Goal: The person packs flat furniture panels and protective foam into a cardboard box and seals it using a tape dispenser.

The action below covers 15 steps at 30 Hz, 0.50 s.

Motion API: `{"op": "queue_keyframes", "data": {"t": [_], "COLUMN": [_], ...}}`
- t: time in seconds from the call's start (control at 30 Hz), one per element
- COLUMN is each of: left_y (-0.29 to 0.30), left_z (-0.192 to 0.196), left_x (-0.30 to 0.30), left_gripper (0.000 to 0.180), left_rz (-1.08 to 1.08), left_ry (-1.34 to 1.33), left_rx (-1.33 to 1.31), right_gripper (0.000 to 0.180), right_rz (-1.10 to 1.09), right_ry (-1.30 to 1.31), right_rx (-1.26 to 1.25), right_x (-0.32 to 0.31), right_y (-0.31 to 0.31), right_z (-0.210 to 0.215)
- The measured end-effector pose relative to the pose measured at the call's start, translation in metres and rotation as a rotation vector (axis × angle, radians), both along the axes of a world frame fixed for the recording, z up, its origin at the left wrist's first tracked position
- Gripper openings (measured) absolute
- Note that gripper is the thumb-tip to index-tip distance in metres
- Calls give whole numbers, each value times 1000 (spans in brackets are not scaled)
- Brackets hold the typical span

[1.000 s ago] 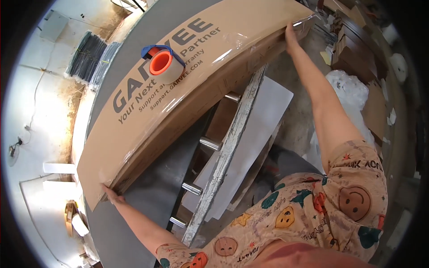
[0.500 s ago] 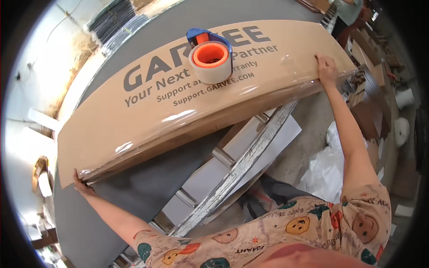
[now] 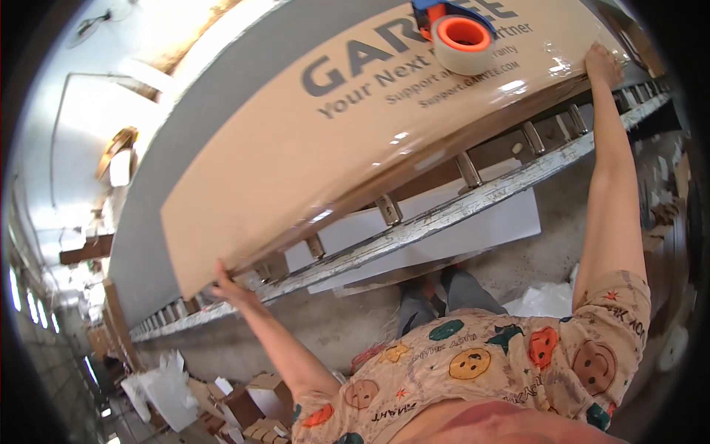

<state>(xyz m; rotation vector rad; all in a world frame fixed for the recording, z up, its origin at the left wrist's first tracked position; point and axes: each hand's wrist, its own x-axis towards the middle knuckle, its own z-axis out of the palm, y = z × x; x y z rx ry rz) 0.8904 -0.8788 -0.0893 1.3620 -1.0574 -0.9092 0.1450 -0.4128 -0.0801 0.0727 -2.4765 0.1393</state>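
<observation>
Gripping opposite ends of a long flat cardboard box (image 3: 355, 148), the left hand (image 3: 225, 285) clasps its near-left corner and the right hand (image 3: 603, 63) its far-right end, its long axis spanning both above the counter (image 3: 414, 229), tape dispenser (image 3: 460, 33) riding on top.

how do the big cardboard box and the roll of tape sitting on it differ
The cardboard box is long, flat and tan with dark lettering; the tape roll is small and round, pale with an orange core. The box is gripped at both ends, by the left hand and the right hand; the roll sits loose on top, touched by neither hand. Both show a glossy sheen.
</observation>
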Motion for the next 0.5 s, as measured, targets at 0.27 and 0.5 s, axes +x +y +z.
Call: {"op": "queue_keyframes", "data": {"t": [0.27, 0.5], "left_y": [100, -15], "left_z": [22, 94], "left_x": [93, 153], "left_gripper": [31, 33], "left_rz": [-61, -289], "left_ry": [-452, -1097], "left_rx": [-37, -499], "right_gripper": [57, 52], "right_rz": [1166, 954], "right_ry": [-546, -664], "right_rx": [-161, -291], "right_x": [159, 265], "right_y": [-180, -232], "right_z": [78, 68]}}
